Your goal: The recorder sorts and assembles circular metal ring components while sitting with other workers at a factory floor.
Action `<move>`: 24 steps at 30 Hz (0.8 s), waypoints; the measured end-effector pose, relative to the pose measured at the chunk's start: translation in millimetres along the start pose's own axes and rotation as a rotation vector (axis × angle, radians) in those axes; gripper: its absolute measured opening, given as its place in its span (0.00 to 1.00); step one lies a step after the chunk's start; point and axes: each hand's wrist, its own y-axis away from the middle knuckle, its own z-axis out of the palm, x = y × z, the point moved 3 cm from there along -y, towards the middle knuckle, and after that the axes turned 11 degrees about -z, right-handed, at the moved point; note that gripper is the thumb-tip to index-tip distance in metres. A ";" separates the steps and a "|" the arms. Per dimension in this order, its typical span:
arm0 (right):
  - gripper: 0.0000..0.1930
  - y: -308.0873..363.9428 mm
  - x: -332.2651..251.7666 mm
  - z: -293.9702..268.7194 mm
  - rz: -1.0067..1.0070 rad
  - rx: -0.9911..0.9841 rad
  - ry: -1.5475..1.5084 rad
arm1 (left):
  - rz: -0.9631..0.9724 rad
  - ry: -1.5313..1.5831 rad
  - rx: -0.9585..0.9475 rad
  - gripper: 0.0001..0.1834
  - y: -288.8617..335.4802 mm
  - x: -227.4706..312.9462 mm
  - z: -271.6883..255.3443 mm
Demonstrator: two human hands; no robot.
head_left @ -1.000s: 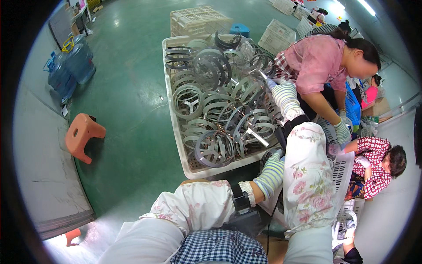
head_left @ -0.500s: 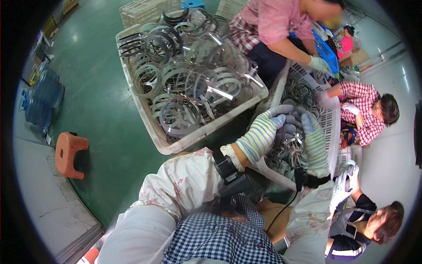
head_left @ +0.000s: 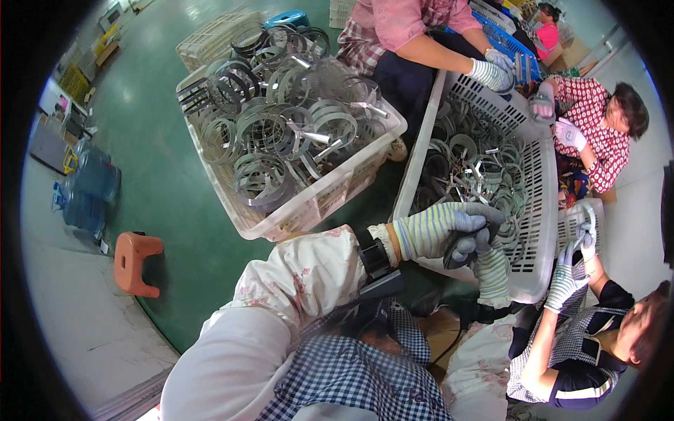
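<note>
My left hand (head_left: 437, 230), in a striped knit glove with grey fingers, is closed in front of the near edge of a white slotted crate. Against it my right hand (head_left: 491, 272), gloved alike, has its fingers curled up to meet the left. Between them shows a small part of something dark and curved, mostly hidden by the gloves. Just beyond lie several metal ring clamps (head_left: 484, 168) in the white crate (head_left: 537, 221). To the left, a second white crate (head_left: 330, 196) is heaped with larger metal rings (head_left: 263, 179) that have short shiny tubes.
Co-workers sit around the crate; one gloved hand (head_left: 491, 74) reaches over its far end. At right another person's hands (head_left: 569, 281) hold a pale ring. An orange stool (head_left: 133, 263) and blue water bottles (head_left: 91, 186) stand on the green floor at left.
My hands have drawn back toward me from over the pile of clamps, and their fingers have come together. The view has shifted. The person at right now holds a ring raised.
</note>
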 end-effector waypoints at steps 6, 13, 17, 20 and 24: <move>0.26 4.3 -25.7 0.2 0.129 -0.051 -0.102 | 0.018 -0.168 0.079 0.29 -4.6 15.0 0.2; 0.27 -17.6 -29.9 -17.4 -0.091 -0.030 0.316 | 0.171 -0.381 0.466 0.29 -9.7 30.5 -21.6; 0.25 -31.1 -18.8 -36.6 0.058 0.096 0.354 | 0.362 -0.333 0.534 0.24 -3.6 49.3 -37.8; 0.26 -36.8 -5.2 -45.7 0.101 0.130 0.248 | 0.356 -0.367 0.535 0.24 -3.4 50.1 -39.5; 0.25 -47.1 13.3 -43.3 0.016 0.121 0.325 | 0.385 -0.281 0.527 0.22 -1.2 50.2 -35.6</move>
